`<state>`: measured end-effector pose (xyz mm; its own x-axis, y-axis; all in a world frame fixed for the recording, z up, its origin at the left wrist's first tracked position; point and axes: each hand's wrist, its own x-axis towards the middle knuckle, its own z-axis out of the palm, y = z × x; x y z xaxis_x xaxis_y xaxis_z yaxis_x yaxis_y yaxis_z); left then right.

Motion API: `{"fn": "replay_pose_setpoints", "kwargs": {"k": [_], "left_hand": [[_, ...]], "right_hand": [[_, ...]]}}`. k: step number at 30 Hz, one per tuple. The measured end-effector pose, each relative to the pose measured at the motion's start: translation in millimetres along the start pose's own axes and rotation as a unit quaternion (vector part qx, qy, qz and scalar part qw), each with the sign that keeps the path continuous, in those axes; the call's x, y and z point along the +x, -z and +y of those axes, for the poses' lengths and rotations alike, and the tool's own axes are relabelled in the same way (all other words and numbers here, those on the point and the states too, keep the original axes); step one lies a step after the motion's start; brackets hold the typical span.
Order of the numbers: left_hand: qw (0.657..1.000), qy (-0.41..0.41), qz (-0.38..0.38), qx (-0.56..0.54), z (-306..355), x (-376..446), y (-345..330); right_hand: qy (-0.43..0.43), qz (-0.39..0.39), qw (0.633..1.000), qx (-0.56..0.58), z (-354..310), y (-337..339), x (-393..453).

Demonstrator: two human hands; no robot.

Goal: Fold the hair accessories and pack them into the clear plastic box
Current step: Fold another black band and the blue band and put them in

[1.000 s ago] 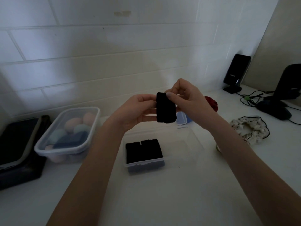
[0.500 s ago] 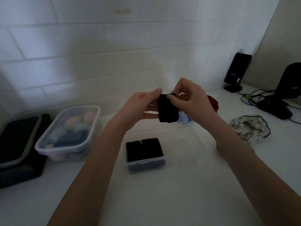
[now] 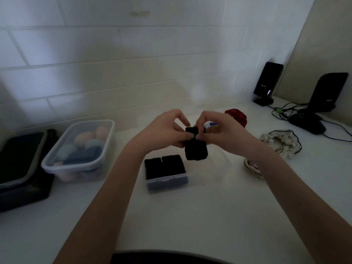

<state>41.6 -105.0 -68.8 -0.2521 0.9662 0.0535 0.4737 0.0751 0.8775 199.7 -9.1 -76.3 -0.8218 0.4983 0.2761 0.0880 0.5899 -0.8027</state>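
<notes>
1. Two hands meet above the clear plastic box [image 3: 219,164], which stands on the white counter [image 3: 190,216] and serves here as the landmark.
2. The left hand [image 3: 162,132] pinches the upper left edge of a folded black hair accessory [image 3: 196,149] with thumb and fingers closed on it.
3. The right hand [image 3: 221,132] pinches the upper right edge of the same accessory, its fingers also closed on the fabric.
4. The accessory hangs from both hands over the middle of the box, above its open top; whether it touches the box I cannot tell.
5. Inside the box, at its left end, two folded black pieces [image 3: 164,165] lie side by side and touch each other.
6. Left of the box stands a lidded container [image 3: 80,149] with pastel rounded sponges inside.
7. Further left of the box lies a dark case [image 3: 21,164] with a black surface on top.
8. Behind the box, close to the right hand, there is a red scrunchie [image 3: 237,117].
9. Right of the box lies a cream patterned scrunchie [image 3: 280,141], and another pale piece [image 3: 251,166] is partly hidden by the right forearm.
10. Far right of the box, near the wall, stand two black devices [image 3: 267,82] with cables [image 3: 285,111].
</notes>
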Motion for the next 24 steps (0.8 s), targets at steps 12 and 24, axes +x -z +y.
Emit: {"fn": "replay_pose_setpoints", "kwargs": {"k": [12,24], "left_hand": [[0.960,-0.056,0.036,0.274,-9.4,-26.2,-25.6],[0.932,-0.029,0.013,0.360,-20.4,-34.8,-24.4]], "right_hand": [[-0.066,-0.066,0.989,-0.116,8.3,-20.1,-8.5],[-0.060,-0.077,0.957,-0.273,6.7,-38.3,-9.2]]}}
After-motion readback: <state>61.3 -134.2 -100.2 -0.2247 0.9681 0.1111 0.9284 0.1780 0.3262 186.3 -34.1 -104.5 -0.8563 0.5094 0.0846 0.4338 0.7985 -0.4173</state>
